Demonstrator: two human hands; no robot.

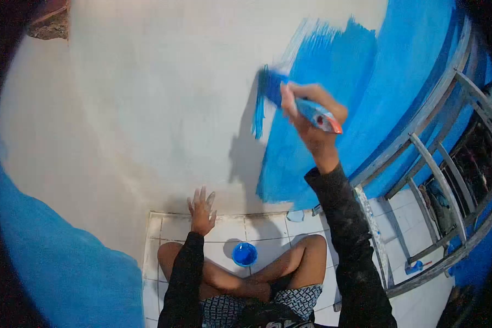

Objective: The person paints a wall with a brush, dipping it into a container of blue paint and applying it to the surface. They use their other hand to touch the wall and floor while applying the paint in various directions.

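Note:
My right hand (pixel 314 112) grips a wide paintbrush (pixel 317 116) by its light-blue, orange-tipped handle. Its blue-loaded bristles meet the bare whitish wall (pixel 164 109), where a short fresh blue streak (pixel 258 117) runs down. Right of the brush lies a broad area of blue paint (pixel 333 82) with a ragged upper edge. Low on the left, my left hand (pixel 202 210) is held with fingers spread near the foot of the wall, holding nothing. Between my crossed legs and the wall, a small tub of blue paint (pixel 245 254) stands on the white tiles.
A wooden ladder (pixel 410 136) leans along the right side. Beneath it on the floor is a small blue-stained item (pixel 414 267). A pale blue scrap (pixel 296 216) lies at the wall's base. Another blue-painted section (pixel 65 257) covers the lower left.

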